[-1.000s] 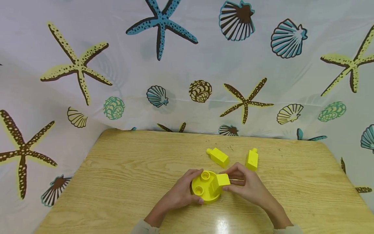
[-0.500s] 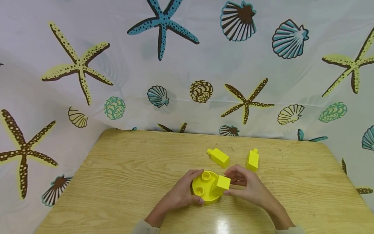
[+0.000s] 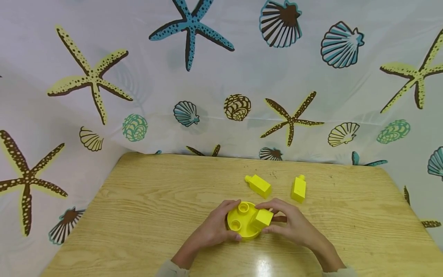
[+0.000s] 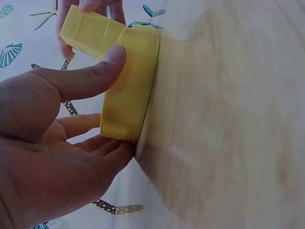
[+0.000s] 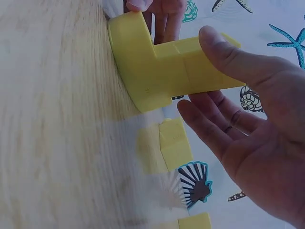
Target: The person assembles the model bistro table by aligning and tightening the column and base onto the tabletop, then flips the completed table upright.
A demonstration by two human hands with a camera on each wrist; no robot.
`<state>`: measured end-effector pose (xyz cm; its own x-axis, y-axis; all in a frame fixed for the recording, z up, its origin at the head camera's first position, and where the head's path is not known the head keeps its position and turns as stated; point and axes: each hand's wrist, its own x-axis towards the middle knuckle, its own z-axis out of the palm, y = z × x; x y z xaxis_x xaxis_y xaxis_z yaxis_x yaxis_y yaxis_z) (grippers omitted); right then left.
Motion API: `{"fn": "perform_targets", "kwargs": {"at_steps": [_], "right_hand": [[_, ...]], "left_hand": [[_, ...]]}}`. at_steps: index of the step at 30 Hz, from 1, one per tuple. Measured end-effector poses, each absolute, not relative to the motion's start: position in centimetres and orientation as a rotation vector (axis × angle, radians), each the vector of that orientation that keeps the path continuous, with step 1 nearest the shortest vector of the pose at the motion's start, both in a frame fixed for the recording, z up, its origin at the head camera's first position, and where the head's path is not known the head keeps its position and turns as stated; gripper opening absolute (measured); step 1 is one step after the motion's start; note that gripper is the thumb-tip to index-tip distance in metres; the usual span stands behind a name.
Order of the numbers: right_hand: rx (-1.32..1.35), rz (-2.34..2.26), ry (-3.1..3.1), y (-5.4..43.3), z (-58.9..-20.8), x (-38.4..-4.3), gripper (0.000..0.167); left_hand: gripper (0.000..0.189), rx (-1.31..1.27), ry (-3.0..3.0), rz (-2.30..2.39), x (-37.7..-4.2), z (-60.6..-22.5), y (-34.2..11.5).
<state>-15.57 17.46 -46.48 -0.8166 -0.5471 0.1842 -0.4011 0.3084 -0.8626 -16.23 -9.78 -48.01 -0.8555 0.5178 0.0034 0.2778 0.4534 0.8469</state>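
Nearest, pale sleeve cuffs [image 3: 171,269] at both wrists. Left hand [image 3: 216,227] curls round the left side of a round yellow base [image 3: 247,216], thumb at its near edge, fingers at its far edge. Base lies flat on the wooden surface [image 3: 155,211], right of centre; two raised rings [image 3: 235,226] on its left half, one nearer, one farther. Yellow block [image 3: 264,218] stands on the base's right part, small figures moulded on it. Right hand [image 3: 294,225] is partly closed about this block, thumb on the near side, fingers round the far side; how firmly, cannot tell. Just beyond, two loose yellow blocks [image 3: 260,185] lie on their sides, knobbed ends pointing away: one angled left, the other farther right. Farthest, a white cloth [image 3: 214,84] printed with starfish and shells hangs past the surface's far edge.
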Motion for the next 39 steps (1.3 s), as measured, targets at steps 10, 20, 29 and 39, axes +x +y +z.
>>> {"fn": "perform_targets", "kwargs": {"at_steps": [10,20,29,39], "right_hand": [[-0.857,-1.572,2.382,17.21,-46.50,-15.59,0.053],[-0.909,-1.522,2.376,17.35,-46.69,-15.67,0.049],[-0.950,-1.505,2.370,17.04,-46.23,-15.79,0.049],[-0.995,-1.445,2.431,17.03,-46.41,-15.67,0.049]], "left_hand": [[0.095,0.678,2.448,1.378,-16.35,-48.24,-9.70],[0.094,0.676,2.450,1.377,-16.37,-48.49,-9.44],[0.093,0.683,2.490,1.354,-16.38,-48.25,-9.57],[0.093,0.673,2.486,1.358,-16.22,-48.11,-9.53]]}}
